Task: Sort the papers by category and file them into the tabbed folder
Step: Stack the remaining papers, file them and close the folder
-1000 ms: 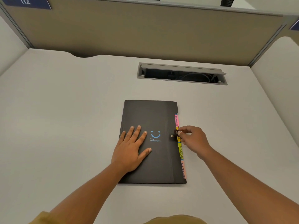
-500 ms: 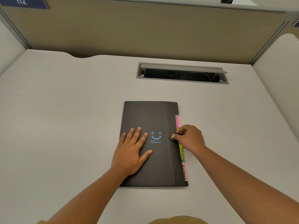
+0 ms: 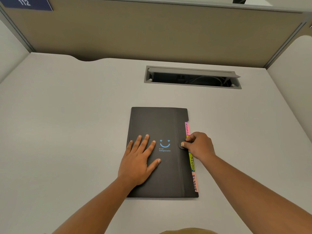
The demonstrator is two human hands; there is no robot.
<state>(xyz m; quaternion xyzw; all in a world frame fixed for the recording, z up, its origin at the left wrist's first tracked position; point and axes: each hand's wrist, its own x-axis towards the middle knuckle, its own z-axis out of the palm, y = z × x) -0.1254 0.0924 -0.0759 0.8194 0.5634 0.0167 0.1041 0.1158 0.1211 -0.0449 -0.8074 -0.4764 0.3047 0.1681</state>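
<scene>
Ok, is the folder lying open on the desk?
No, the folder lies closed, left hand flat on its cover, right hand pinching its snap tab.

Mustard-yellow garment (image 3: 187, 231), bare forearms (image 3: 94, 208)

Flat desk (image 3: 67, 132) spreads left of the left grip (image 3: 140, 159) and right of the right grip (image 3: 199, 146); cable slot (image 3: 192, 70) well beyond.

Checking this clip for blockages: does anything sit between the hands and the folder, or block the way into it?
Nothing lies between them: the left hand rests flat on the folder and the right hand pinches its clasp. The folder itself is closed; only its coloured tabs stick out.
</scene>
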